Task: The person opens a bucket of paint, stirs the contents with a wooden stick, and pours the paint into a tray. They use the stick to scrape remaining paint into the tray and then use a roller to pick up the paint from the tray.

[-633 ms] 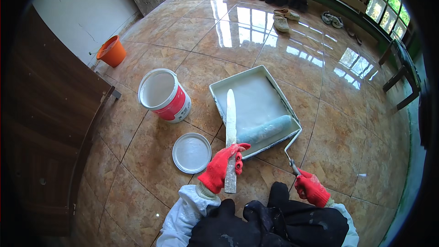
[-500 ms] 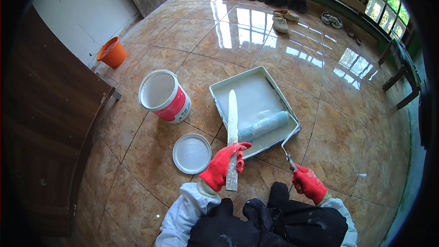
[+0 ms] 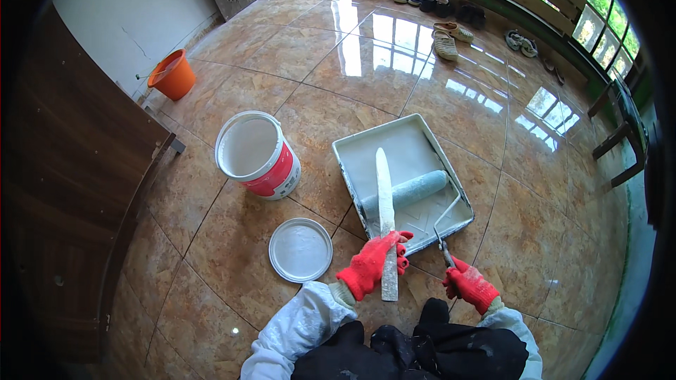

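Note:
My left hand (image 3: 371,267), in a red glove, is closed around a long flat stick (image 3: 385,193) smeared with pale paint. The stick's rounded far end rises over the paint tray (image 3: 373,129). In a matching glove, my right hand (image 3: 470,286) grips the handle of a paint roller (image 3: 422,187). The roller's pale blue-green sleeve lies across the tray, partly behind the stick. White paint covers the tray's far part, and ridges show at its near end. Left of the tray stands an uncovered white-and-red paint bucket (image 3: 273,181), its inside whitish. A round lid (image 3: 301,250) lies on the floor nearby.
An orange bucket (image 3: 172,77) stands by the left wall, beyond a dark wooden panel (image 3: 77,183). Several shoes, among them beige clogs (image 3: 445,43), sit at the far side. A dark chair (image 3: 627,137) is at the right. Brown glossy tiles (image 3: 542,218) cover the floor.
The roller sleeve has shifted toward the tray's far side, baring ridges at the near end. My left hand has moved right with the stick. The whole view has shifted slightly.

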{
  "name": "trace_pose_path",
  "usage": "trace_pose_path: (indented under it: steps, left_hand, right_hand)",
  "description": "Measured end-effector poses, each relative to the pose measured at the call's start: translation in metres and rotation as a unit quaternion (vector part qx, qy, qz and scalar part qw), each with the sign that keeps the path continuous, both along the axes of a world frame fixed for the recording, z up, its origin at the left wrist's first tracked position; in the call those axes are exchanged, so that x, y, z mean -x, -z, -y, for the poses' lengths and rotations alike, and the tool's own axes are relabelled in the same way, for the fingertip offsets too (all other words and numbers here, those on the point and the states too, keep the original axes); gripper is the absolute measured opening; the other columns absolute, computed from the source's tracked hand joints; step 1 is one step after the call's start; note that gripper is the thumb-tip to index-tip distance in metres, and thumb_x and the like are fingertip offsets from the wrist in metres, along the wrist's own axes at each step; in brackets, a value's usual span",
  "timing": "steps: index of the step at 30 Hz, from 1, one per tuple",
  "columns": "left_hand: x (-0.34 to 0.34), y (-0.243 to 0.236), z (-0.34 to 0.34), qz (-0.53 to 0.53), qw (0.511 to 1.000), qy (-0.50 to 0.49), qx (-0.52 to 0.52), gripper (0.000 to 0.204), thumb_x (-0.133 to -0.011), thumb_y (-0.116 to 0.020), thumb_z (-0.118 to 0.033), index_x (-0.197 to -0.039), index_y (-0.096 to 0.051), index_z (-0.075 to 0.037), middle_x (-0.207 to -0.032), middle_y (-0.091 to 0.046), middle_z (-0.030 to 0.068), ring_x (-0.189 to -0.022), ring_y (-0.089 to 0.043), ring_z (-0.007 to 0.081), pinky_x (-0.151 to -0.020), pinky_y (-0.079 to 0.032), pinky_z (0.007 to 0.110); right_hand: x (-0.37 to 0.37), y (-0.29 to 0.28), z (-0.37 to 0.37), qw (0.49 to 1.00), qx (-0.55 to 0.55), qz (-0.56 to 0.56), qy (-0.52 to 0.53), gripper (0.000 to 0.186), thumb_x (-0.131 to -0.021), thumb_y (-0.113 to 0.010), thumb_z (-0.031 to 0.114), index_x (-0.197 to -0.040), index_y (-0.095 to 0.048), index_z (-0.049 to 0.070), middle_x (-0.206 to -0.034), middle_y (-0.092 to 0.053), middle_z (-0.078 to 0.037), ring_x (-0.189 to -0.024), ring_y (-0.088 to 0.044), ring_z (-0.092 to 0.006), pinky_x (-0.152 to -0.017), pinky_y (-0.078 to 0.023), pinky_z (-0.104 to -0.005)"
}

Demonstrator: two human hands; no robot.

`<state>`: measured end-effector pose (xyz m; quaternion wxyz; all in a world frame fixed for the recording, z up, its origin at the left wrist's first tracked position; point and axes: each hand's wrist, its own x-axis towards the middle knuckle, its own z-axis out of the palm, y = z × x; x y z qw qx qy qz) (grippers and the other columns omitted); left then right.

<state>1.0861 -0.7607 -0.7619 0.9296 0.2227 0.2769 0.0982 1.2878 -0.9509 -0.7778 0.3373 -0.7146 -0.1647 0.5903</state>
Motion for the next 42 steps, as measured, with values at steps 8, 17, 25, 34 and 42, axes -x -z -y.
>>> trace_pose_path:
  steps: [8,17,25,34,42]
  left_hand:
    - [-0.043,0.032,0.027,-0.006,0.999,-0.047,-0.001,0.041,-0.099,-0.049,-0.031,-0.129,-0.047,-0.003,-0.089,-0.059,0.0051,-0.081,-0.061,0.0173,-0.073,-0.052,0.029]
    - [-0.061,0.061,0.027,0.004,0.908,0.027,-0.417,0.055,-0.101,-0.036,-0.043,-0.14,-0.038,-0.005,-0.115,-0.053,0.017,-0.086,-0.056,0.0238,-0.079,-0.048,0.034]
    - [0.122,-0.049,-0.168,-0.416,0.623,-0.461,-0.476,0.069,-0.093,-0.058,-0.031,-0.144,-0.026,0.003,-0.116,-0.051,0.0166,-0.106,-0.054,0.0251,-0.09,-0.045,0.038]
    - [0.195,0.014,-0.301,-0.533,0.67,-0.271,-0.441,0.036,-0.084,-0.055,-0.029,-0.103,-0.065,0.0,-0.087,-0.068,0.0177,-0.086,-0.067,0.0321,-0.077,-0.051,0.04]
    - [0.151,-0.02,-0.267,-0.535,0.629,-0.309,-0.471,0.029,-0.084,-0.056,-0.02,-0.102,-0.063,0.001,-0.089,-0.067,0.0169,-0.083,-0.066,0.0295,-0.074,-0.051,0.039]
  right_hand:
    - [-0.003,-0.039,-0.015,0.955,-0.126,0.268,0.019,0.052,-0.085,-0.061,0.013,-0.135,-0.049,0.007,-0.092,-0.064,-0.009,-0.091,-0.061,-0.0159,-0.078,-0.051,-0.0314]
    - [0.033,-0.114,-0.123,0.988,0.003,-0.046,-0.146,0.045,-0.084,-0.06,0.007,-0.127,-0.05,0.005,-0.091,-0.063,-0.009,-0.066,-0.062,-0.017,-0.063,-0.052,-0.0299]
    - [0.007,-0.137,-0.09,0.955,0.099,0.264,-0.092,0.077,-0.084,-0.052,-0.002,-0.151,-0.022,0.022,-0.086,-0.06,-0.01,-0.065,-0.056,-0.0155,-0.061,-0.049,-0.0313]
    - [-0.001,-0.143,-0.08,0.784,0.0,0.587,-0.202,0.06,-0.071,-0.072,0.005,-0.128,-0.053,0.006,-0.097,-0.061,-0.021,-0.092,-0.063,-0.0362,-0.078,-0.049,-0.0391]
    - [0.0,-0.139,-0.083,0.83,0.038,0.533,-0.16,0.052,-0.069,-0.074,0.008,-0.119,-0.059,0.011,-0.092,-0.067,-0.017,-0.09,-0.065,-0.0346,-0.075,-0.051,-0.0404]
